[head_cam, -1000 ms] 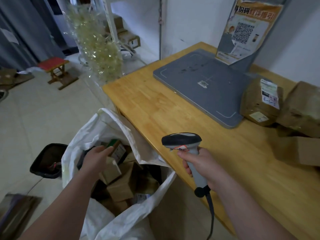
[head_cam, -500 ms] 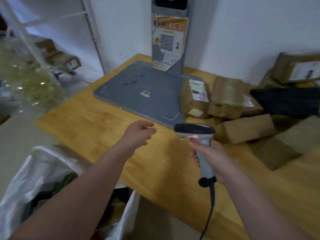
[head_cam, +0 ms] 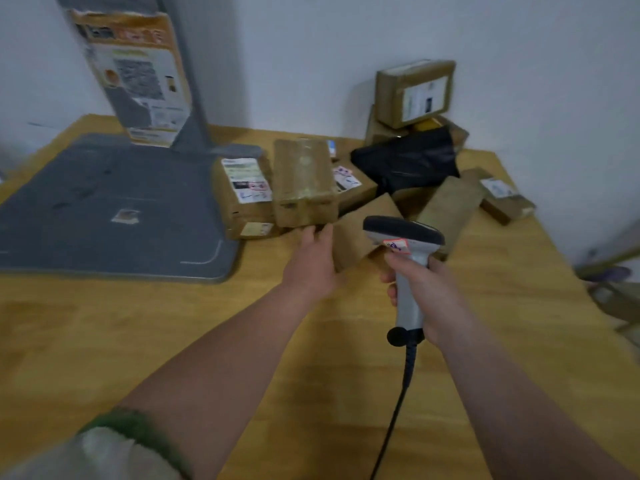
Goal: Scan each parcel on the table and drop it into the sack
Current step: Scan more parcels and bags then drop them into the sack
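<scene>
One brown parcel [head_cam: 304, 181] lay at twelve o'clock on the table [head_cam: 104, 341], closest of the pile. The left hand [head_cam: 313, 261], fingers open, reached its near edge to lift it. The right hand [head_cam: 429, 296] gripped the scanner [head_cam: 403, 233], aimed forward (sack not seen).

1. The light is dim, even indoor light. Colours are muted, and the wall [head_cam: 346, 46] looks grey-green.
2. Nothing glares. The wooden table [head_cam: 138, 341] carries a faint sheen and a soft shadow between the arms toward 6 o'clock.
3. Motion blur smears the frame. Labels on the parcels [head_cam: 304, 181] at 12 o'clock are unreadable, and the poster [head_cam: 138, 71] at 10 o'clock is streaked.
4. The centre is sharpest: the scanner [head_cam: 403, 237] and the right hand [head_cam: 426, 289] gripping it keep fairly clear edges.
5. Wide-angle bending stretches the table toward 3 and 9 o'clock. The sleeve [head_cam: 104, 452] at 7 o'clock is out of focus.
</scene>
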`<state>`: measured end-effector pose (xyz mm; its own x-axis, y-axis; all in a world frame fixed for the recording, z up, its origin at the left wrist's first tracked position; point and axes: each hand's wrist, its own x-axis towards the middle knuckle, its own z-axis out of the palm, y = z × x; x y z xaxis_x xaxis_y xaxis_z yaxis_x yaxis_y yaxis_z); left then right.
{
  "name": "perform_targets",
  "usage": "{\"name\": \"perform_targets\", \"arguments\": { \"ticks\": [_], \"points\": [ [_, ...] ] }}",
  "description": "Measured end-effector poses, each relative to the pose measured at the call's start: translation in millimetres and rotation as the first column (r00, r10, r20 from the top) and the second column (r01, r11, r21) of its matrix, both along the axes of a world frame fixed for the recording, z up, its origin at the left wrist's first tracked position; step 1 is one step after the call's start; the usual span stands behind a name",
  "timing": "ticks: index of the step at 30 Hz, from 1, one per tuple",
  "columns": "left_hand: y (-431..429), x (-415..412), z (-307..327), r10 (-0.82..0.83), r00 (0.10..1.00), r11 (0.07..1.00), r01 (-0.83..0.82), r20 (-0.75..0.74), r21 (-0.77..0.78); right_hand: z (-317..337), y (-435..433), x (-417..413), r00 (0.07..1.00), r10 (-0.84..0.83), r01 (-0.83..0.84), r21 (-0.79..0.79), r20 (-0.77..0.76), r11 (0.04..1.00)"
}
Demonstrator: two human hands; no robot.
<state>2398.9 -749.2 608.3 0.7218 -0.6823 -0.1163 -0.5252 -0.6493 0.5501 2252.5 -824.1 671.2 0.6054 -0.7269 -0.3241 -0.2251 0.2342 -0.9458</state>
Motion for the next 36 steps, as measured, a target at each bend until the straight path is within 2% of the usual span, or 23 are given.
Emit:
{"name": "perform_targets", "arguments": {
  "ticks": [4, 7, 10, 13, 15, 17, 18, 20, 21, 22, 23, 24, 27, 29, 31, 32, 34, 36],
  "points": [
    [-21.3, -5.2, -13.9, 0.004, 0.981, 0.991, -0.031, 0.196, 0.133, -4.4, -7.6, -21.2, 0.998, -0.057, 0.058, 0.040, -0.011, 0.998],
    [-18.8, -7.5, -15.9, 0.028, 0.974, 0.991, -0.055, 0.225, 0.119, -7.1, -10.9, -36.5, 0.997, -0.076, 0.076, 0.059, -0.008, 0.995],
    [0.5, -15.5, -16.3, 0.132, 0.991, 0.991, -0.132, -0.023, 0.020, -10.1, -10.8, -49.3, 0.997, -0.080, 0.080, 0.068, 0.002, 0.995],
    [33.9, -33.1, -13.5, 0.233, 0.917, 0.964, -0.263, -0.324, -0.050, -15.7, -5.5, -59.7, 0.996, -0.086, 0.085, 0.094, 0.015, 0.992],
    [60.5, -49.1, -10.5, 0.263, 0.780, 0.926, -0.370, -0.568, -0.079, -21.0, 1.7, -65.7, 0.996, -0.084, 0.079, 0.126, 0.029, 0.989],
    [86.9, -67.8, -8.1, 0.250, 0.522, 0.868, -0.494, -0.815, -0.051, -27.7, 10.5, -70.5, 0.996, -0.079, 0.072, 0.160, 0.043, 0.985],
    [99.5, -75.2, -8.7, 0.235, 0.391, 0.834, -0.552, -0.890, -0.023, -31.3, 15.2, -72.0, 0.996, -0.077, 0.067, 0.184, 0.048, 0.981],
    [125.0, -88.0, -12.3, 0.174, 0.156, 0.766, -0.642, -0.972, 0.034, -39.6, 25.7, -74.4, 0.996, -0.071, 0.056, 0.247, 0.052, 0.967],
    [136.4, -93.7, -14.9, 0.135, 0.081, 0.741, -0.670, -0.987, 0.046, -43.7, 31.0, -75.0, 0.996, -0.066, 0.048, 0.282, 0.054, 0.958],
    [146.8, -97.9, -18.0, 0.120, 0.047, 0.727, -0.685, -0.992, 0.055, -47.5, 36.3, -75.5, 0.997, -0.055, 0.036, 0.315, 0.053, 0.948],
    [155.2, -101.9, -20.0, 0.138, 0.050, 0.722, -0.689, -0.989, 0.066, -51.5, 41.4, -75.6, 0.998, -0.038, 0.018, 0.343, 0.051, 0.939],
    [161.8, -104.7, -23.0, 0.197, 0.103, 0.723, -0.687, -0.975, 0.074, -55.1, 46.5, -75.6, 0.999, -0.016, -0.004, 0.367, 0.051, 0.930],
    [170.2, -109.9, -25.4, 0.398, 0.387, 0.770, -0.633, -0.832, 0.074, -65.1, 60.6, -74.0, 0.997, 0.053, -0.070, 0.419, 0.053, 0.905],
    [166.4, -117.1, -18.9, 0.372, 0.595, 0.855, -0.519, -0.713, 0.012, -69.8, 68.1, -72.0, 0.995, 0.085, -0.102, 0.446, 0.057, 0.889],
    [157.4, -127.4, -16.4, 0.276, 0.814, 0.943, -0.331, -0.511, -0.018, -71.8, 72.3, -70.6, 0.992, 0.103, -0.124, 0.463, 0.071, 0.877],
    [152.1, -132.2, -17.9, 0.250, 0.879, 0.962, -0.272, -0.406, 0.006, -71.5, 73.1, -70.6, 0.991, 0.108, -0.133, 0.469, 0.079, 0.873],
    [141.9, -138.1, -22.6, 0.265, 0.928, 0.964, -0.255, -0.262, 0.071, -70.4, 72.3, -72.4, 0.990, 0.115, -0.142, 0.469, 0.086, 0.872],
    [134.9, -138.9, -21.1, 0.294, 0.936, 0.954, -0.274, -0.193, 0.124, -68.6, 68.9, -75.7, 0.989, 0.122, -0.144, 0.451, 0.078, 0.881]
  ]
}}
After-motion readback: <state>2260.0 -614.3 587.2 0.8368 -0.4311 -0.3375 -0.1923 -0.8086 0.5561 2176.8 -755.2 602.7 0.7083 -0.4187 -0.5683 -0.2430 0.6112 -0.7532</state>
